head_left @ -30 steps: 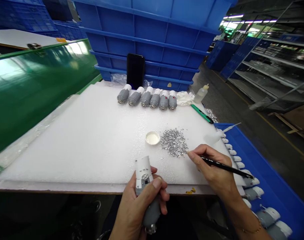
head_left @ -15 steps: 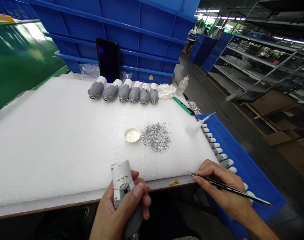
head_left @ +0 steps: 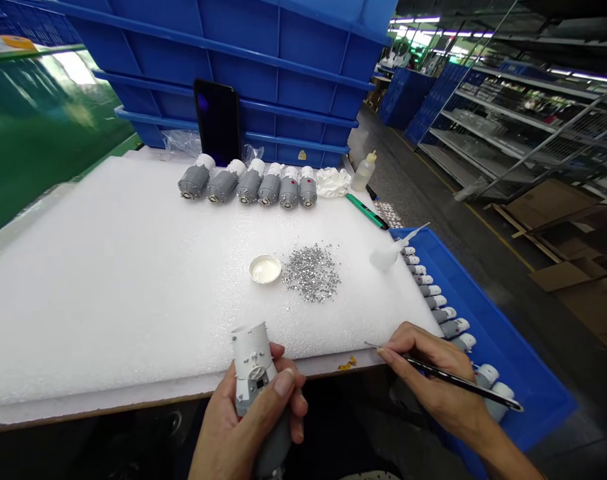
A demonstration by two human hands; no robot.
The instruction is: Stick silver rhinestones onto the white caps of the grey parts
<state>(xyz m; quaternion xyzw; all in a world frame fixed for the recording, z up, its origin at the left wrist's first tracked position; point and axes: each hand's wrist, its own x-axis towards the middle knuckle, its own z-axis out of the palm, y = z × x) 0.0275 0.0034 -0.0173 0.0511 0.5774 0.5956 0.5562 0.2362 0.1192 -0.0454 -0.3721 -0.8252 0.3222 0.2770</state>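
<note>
The left hand (head_left: 246, 430) was wrapped firmly around a gray motor with a white cap (head_left: 249, 357), its long axis near upright toward 12 o'clock, while the right hand (head_left: 436, 377) pinched a black pick (head_left: 493, 397), tip aimed at 9 o'clock.

no legible text, it seems

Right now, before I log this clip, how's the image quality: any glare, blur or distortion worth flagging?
In the head view, glare washes out part of the green panel at upper left; wide-angle distortion bends the steel shelving at right; the right hand and black-handled pointed tool look sharp, without obvious motion blur.
</note>
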